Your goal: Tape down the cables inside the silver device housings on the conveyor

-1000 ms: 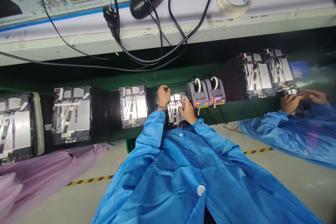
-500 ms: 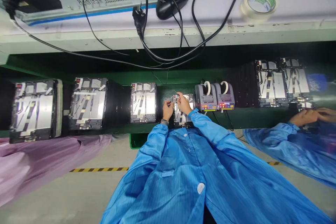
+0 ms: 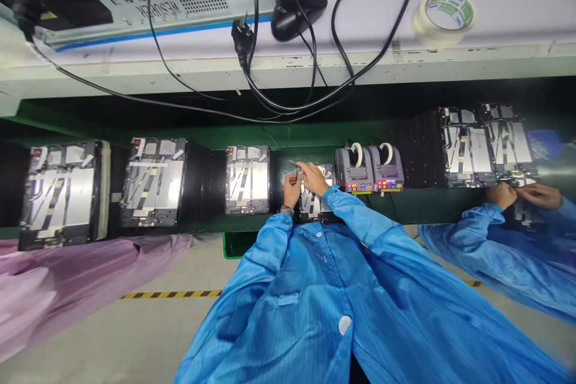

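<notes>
An open device chassis [image 3: 317,203] with silver plates and dark strips lies on the green belt [image 3: 279,151] in front of me, mostly covered by my hands. My left hand [image 3: 291,188] is closed in a pinch at its upper left corner, on a small part I cannot make out. Above the same corner, my right hand [image 3: 314,177] has its fingers pinched together, touching the left hand's fingertips. A thin pale strip sticks out to the left of the fingertips. Both arms wear blue sleeves.
Two grey tape dispensers [image 3: 369,169] stand just right of my hands. More chassis [image 3: 247,179] lie along the belt on both sides. A co-worker's hands [image 3: 522,194] work at the right; a pink sleeve [image 3: 67,276] is at the left. Above, a shelf holds cables, a mouse [image 3: 297,5], a tape roll [image 3: 444,12].
My left hand came down from the far corner and met the right hand in a pinch over the chassis. The hands then rose slightly. The view shifted left.
</notes>
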{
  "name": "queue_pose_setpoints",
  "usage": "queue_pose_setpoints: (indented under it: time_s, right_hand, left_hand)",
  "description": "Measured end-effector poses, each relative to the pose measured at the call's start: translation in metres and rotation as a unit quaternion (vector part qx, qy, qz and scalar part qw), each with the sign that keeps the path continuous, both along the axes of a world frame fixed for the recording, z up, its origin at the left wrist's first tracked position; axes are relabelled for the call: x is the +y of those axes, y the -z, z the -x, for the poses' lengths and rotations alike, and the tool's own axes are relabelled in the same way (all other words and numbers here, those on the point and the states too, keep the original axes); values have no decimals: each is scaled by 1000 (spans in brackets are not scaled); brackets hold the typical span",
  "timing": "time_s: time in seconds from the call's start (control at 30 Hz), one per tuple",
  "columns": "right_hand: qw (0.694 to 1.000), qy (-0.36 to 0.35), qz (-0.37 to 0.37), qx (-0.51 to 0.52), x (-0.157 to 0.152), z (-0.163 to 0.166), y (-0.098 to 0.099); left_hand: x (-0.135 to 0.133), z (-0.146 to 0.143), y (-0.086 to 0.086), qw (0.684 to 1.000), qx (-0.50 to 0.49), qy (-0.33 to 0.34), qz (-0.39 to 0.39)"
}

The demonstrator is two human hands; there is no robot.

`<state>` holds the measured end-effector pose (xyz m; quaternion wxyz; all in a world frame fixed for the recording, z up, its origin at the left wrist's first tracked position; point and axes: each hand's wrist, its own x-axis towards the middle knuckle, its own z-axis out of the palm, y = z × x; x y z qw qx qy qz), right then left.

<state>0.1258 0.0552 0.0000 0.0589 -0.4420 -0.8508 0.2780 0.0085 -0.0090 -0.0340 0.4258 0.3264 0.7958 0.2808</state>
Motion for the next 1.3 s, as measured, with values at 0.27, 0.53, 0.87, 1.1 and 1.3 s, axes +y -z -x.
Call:
queue_pose_setpoints:
  time_s: [0.27, 0.53, 0.87, 1.1, 1.3]
  right_hand:
    - [995, 70, 32, 59, -1, -8, 19]
    - [832, 292, 260, 394, -39, -9, 14]
    - [476, 348, 594, 547, -75, -7, 20]
    - [436, 366, 613, 548, -66, -6, 20]
    - [427, 369, 618, 547, -66, -8, 23]
  left_hand:
    - [4, 1, 26, 997, -37, -54, -49]
    - [3, 6, 46, 989, -63, -70, -116]
    - [0, 9, 41, 976, -33, -17, -215]
    - [2, 11, 30, 974, -8, 11, -228]
    - [3, 10, 30, 976, -9, 29, -217]
